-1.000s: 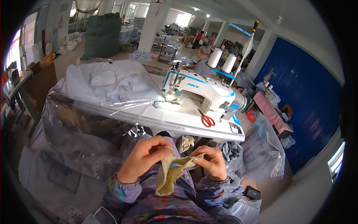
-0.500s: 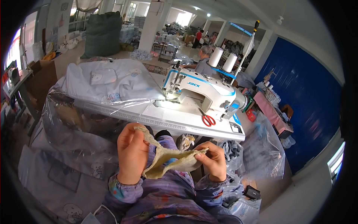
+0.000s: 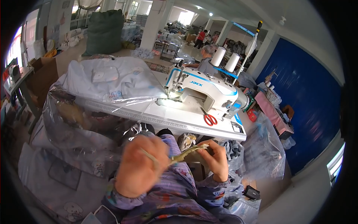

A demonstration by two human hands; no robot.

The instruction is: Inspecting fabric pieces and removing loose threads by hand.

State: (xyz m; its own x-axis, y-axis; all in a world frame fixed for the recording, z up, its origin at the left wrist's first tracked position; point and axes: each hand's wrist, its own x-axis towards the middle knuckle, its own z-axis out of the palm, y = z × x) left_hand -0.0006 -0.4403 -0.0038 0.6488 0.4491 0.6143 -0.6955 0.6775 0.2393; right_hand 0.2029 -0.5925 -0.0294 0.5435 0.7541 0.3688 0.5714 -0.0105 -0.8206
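Both hands are pinched on a small yellowish-tan piece of fabric [image 3: 185,152] low in the middle of the frame: left hand [image 3: 143,170], blurry, grips one end, and right hand [image 3: 216,158] grips the other, probably to stretch it flat. The white sewing machine table's [image 3: 175,119] edge sits just above, so room there's tight.

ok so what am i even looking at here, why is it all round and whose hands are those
The picture comes from a fisheye camera worn on a person's head and looking down, which is why it bends at the edges. The two hands at the bottom are that person's own. The left hand is blurred; the right hand is sharper. Between them they hold a small cloth piece. Ahead is a sewing machine on a white table, with red scissors beside it and bagged white fabric to the left.
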